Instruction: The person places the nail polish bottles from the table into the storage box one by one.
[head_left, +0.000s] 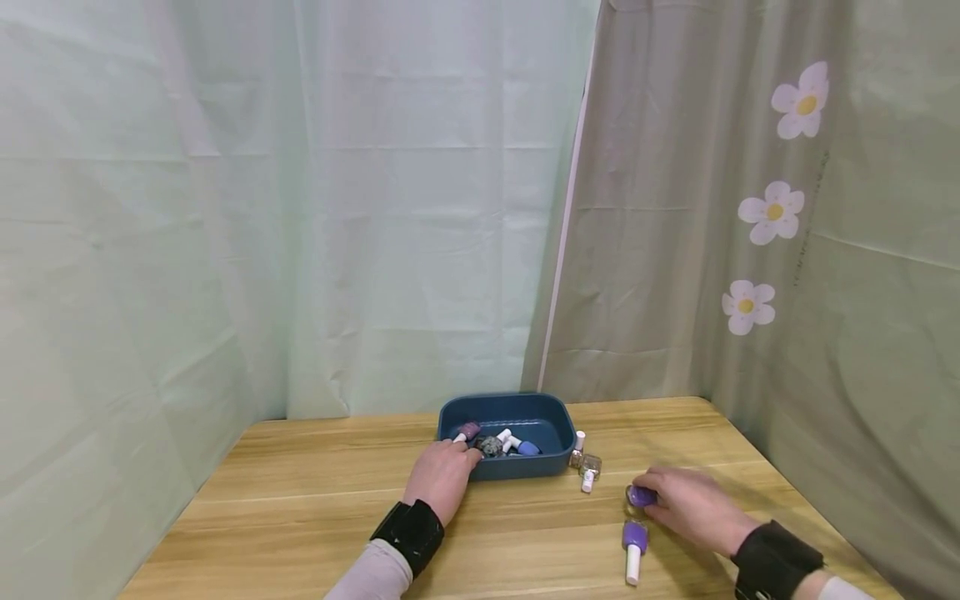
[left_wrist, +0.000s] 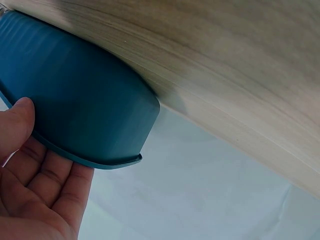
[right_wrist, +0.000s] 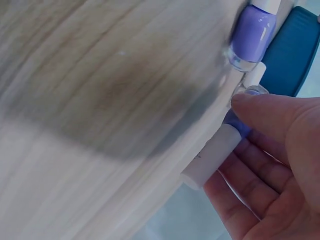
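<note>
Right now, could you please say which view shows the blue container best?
The head view: the blue container appears nearly whole, inside included. The left wrist view shows mainly its outside, the right wrist view just a part.

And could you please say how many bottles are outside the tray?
4: two glittery ones beside the tray, a purple one on the table, another in the right hand, which may hide more.

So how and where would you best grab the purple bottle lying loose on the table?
Probably by its long white cap, pinched across its sides, coming from above on the near side. The purple bottle lies with that slim cap pointing toward the viewer, while its glass end sits close to the other purple bottle, held in the right hand.
</note>
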